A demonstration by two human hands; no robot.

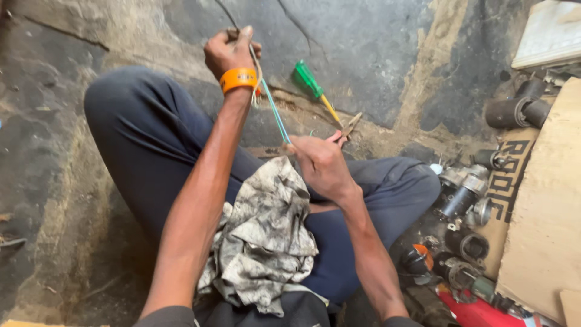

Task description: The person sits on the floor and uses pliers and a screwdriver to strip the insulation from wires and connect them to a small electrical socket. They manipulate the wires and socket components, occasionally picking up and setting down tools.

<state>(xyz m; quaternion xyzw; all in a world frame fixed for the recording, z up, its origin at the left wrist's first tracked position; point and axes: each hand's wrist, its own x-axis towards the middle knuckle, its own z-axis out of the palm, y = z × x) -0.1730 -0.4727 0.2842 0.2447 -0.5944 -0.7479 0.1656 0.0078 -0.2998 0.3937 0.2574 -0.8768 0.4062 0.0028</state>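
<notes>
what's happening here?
A person sits on a concrete floor, stretching thin blue-green wires between both hands. The left hand, with an orange wristband, grips the far end; the right hand pinches the near end. A stained rag lies on the lap. A green-handled screwdriver lies beyond.

Soft even daylight, faint shadows, no glare, sharp centre, wide-angle stretching at edges, slight blur in corners

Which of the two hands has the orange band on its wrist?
The left hand, raised farther away and gripping the thin blue-green wire, wears the orange wristband. The right hand, nearer the lap, has a bare wrist.
</notes>
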